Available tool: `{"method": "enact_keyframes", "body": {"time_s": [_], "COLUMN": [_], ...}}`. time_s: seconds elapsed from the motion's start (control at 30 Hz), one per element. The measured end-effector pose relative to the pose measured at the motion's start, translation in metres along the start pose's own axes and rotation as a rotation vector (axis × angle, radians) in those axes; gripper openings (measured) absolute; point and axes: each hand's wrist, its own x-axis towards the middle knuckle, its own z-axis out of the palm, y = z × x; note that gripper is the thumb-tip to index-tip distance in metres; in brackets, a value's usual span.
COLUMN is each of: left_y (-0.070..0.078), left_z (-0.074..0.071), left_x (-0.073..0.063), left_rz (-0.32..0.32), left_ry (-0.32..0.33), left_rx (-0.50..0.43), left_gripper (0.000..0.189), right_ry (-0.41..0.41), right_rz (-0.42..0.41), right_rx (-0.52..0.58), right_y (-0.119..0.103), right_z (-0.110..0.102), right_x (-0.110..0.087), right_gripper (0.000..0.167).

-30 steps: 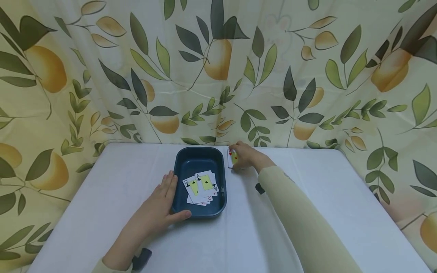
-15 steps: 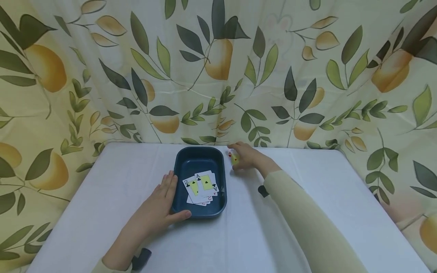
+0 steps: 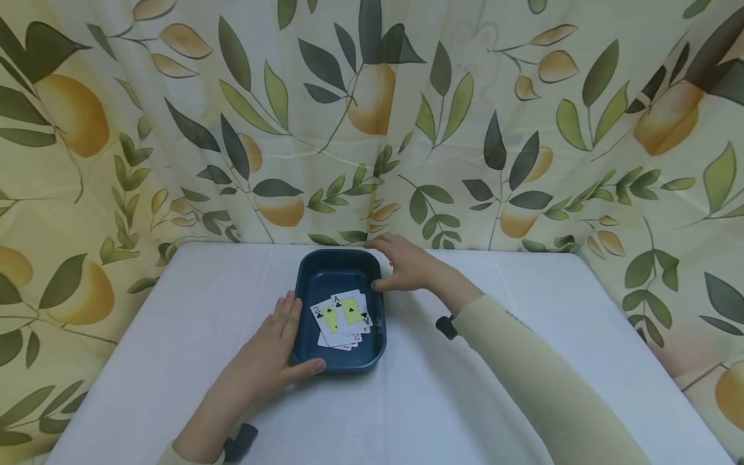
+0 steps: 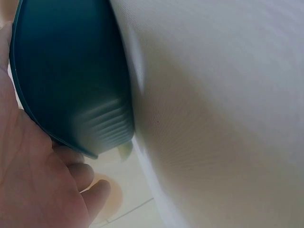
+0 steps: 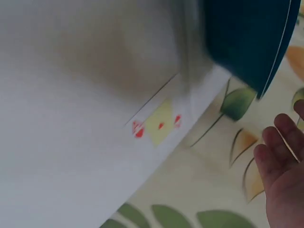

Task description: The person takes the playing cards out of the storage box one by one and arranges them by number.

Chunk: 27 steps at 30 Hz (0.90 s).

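Two bare hands work around a deep blue tray [image 3: 339,282] at the far edge of a table [image 3: 581,303] covered in white cloth. The left forearm slants in from the near edge; the left hand [image 3: 270,345] lies along the tray's left side, fingers straight and together against the wall, thumb spread out to the near left corner of the rim. The right arm, in a pale sleeve [image 3: 535,361], stretches diagonally from the near right towards the far edge. The right hand [image 3: 403,263] is at the tray's far right corner, its thumb at the right rim and its fingers reaching out loosely, gripping nothing; whether it touches the tray I cannot tell. Inside the tray, towards its near edge, cards overlap face up, an ace of clubs [image 3: 351,312] over a two of clubs [image 3: 323,315], with red-marked cards beneath. The right wrist view shows a blurred red-suited card [image 5: 158,124] lying on the table near its far edge, beside the tray
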Motion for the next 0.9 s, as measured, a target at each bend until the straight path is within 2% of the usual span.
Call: {"method": "enact_keyframes", "body": {"time_s": [0.2, 0.37, 0.57, 0.77, 0.9], "left_y": [0.001, 0.0, -0.002, -0.002, -0.002], "left_z": [-0.002, -0.002, -0.001, -0.002, -0.001], "left_x": [-0.001, -0.001, -0.001, -0.001, 0.0], "left_rz": [0.001, 0.001, 0.005, 0.01, 0.004], "left_ry": [-0.002, -0.001, -0.006, -0.017, -0.016], "left_rx": [-0.004, 0.001, -0.002, -0.01, -0.005], "left_gripper": [0.119, 0.119, 0.118, 0.118, 0.119], "right_ry": [-0.096, -0.179, -0.276, -0.329, -0.361], "right_rz": [-0.096, -0.129, -0.087, -0.047, -0.035], "right_rx": [-0.067, -0.108, -0.222, -0.338, -0.385], "right_y": [-0.028, -0.04, -0.048, -0.055, -0.059], "right_z": [0.011, 0.022, 0.037, 0.049, 0.053], "right_x": [0.003, 0.008, 0.015, 0.021, 0.023], "right_gripper": [0.083, 0.084, 0.089, 0.098, 0.098]}}
